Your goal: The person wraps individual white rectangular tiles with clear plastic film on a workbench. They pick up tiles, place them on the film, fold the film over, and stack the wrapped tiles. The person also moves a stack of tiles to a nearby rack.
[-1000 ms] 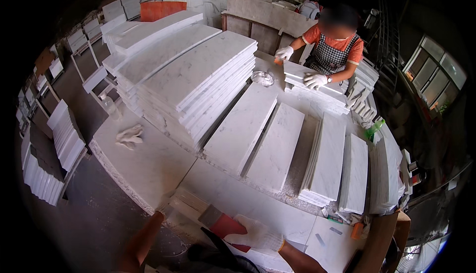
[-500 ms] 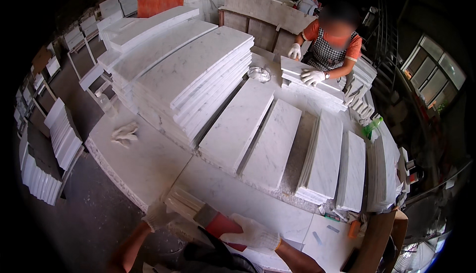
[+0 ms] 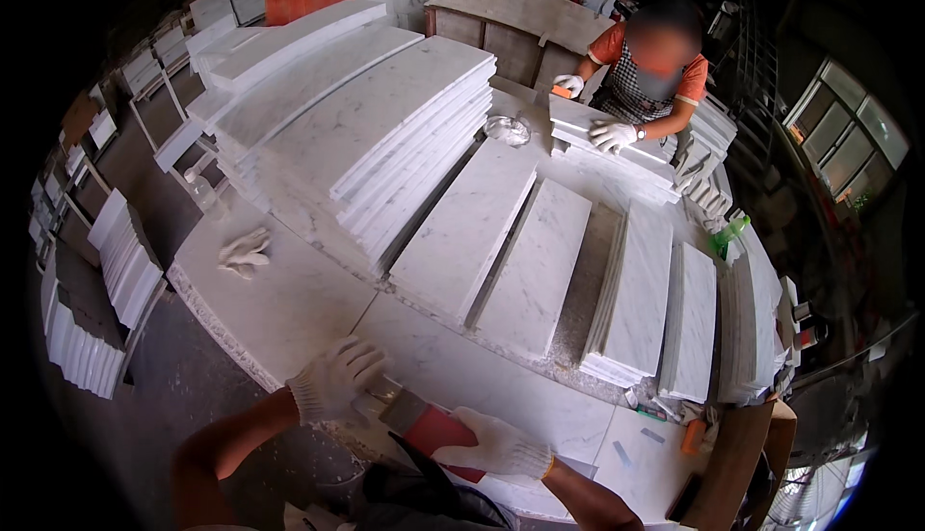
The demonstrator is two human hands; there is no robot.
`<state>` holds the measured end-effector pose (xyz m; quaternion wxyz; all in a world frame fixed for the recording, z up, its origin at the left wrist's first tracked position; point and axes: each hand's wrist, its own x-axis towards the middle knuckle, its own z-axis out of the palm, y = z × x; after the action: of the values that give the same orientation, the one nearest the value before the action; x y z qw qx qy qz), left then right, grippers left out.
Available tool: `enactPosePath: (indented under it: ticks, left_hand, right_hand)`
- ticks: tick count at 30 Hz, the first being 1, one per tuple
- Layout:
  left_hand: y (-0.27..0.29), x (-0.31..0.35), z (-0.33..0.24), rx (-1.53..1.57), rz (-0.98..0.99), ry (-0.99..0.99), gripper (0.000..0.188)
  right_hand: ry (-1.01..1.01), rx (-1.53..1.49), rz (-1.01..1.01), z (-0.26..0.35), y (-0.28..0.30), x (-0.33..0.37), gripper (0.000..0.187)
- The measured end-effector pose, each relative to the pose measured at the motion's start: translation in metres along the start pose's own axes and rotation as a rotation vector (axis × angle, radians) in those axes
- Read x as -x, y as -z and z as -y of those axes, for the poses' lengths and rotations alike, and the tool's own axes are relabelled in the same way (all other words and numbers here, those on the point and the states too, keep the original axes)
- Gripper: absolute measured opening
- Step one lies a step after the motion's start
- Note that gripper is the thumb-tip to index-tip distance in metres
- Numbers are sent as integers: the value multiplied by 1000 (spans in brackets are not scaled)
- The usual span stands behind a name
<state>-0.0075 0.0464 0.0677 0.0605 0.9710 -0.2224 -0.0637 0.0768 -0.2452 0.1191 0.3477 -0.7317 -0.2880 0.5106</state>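
Note:
My right hand (image 3: 489, 442), in a white knitted glove, is closed on a flat red pad (image 3: 438, 435) that looks like sandpaper. The pad lies on a narrow strip of stone near the front of the worktable, partly hidden by my clothing and a dark strap. My left hand (image 3: 339, 377), also gloved, is raised by the strip's left end with its fingers stretched out and nothing visible in them. Beneath both hands the pale marble worktable (image 3: 414, 353) has a rough left edge.
Marble slabs (image 3: 385, 117) stand in a tall stack at back left. Shorter stacks (image 3: 631, 290) line the middle and right. Across the table a co-worker (image 3: 646, 78) in an apron handles slabs. A loose glove (image 3: 245, 252) and a cardboard box (image 3: 737, 464) lie nearby.
My left hand has lifted from the strip's left end, moving up and to the right, its fingers now stretched out. The right hand stays on the red pad. The co-worker's hands have shifted slightly.

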Motion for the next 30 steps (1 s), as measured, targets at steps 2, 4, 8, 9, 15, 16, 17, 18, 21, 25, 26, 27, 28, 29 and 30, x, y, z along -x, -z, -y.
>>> enactPosePath:
  ticks: [2, 4, 8, 9, 15, 16, 17, 18, 21, 25, 26, 27, 28, 29, 30]
  left_hand:
    - [-5, -1, 2, -7, -2, 7, 102]
    - [-5, -4, 2, 59, -87, -27, 101]
    - [-7, -7, 6, 86, -133, -62, 99]
    - [-7, -9, 6, 87, -136, -68, 99]
    - [-14, -5, 7, 91, -179, -67, 102]
    - [-16, -6, 8, 85, -182, -71, 103]
    - [-16, -6, 7, 79, -185, -75, 103]
    - [-14, -8, 6, 73, -166, -67, 104]
    - [-6, -11, 2, 35, -94, -49, 105]
    - [-11, -13, 0, -39, -6, -23, 106]
    - [-15, -13, -1, -50, 4, -11, 106]
    - [-15, -13, -2, -61, 11, -14, 104]
    - [-13, -14, -3, -72, 17, -16, 102]
    - [-12, -16, -4, -82, 24, -19, 101]
    - [-8, -18, -5, -56, 35, -9, 99]
  right_hand:
    - [-13, -4, 4, -1, 1, 0, 68]
    - [-41, -12, 3, 1, 1, -2, 64]
    - [-52, -2, 12, 2, 2, -2, 66]
    - [-56, -7, 15, 3, 3, -2, 66]
    - [5, 7, 16, -8, 2, -8, 69]
    - [34, 21, 7, -12, 0, -9, 70]
    - [33, 17, 6, -12, -1, -9, 70]
    - [34, 15, 2, -11, 0, -8, 70]
    - [9, 29, 11, -5, 3, -7, 70]
    - [-6, 45, 32, -2, 4, -9, 70]
    - [-21, 36, 25, -2, 3, -11, 66]
    - [-39, 24, 18, -3, 1, -11, 63]
    - [-58, 13, 11, -4, 0, -12, 59]
    - [-62, 15, 15, -7, 0, -12, 59]
    - [-60, 17, 18, -9, 0, -13, 59]
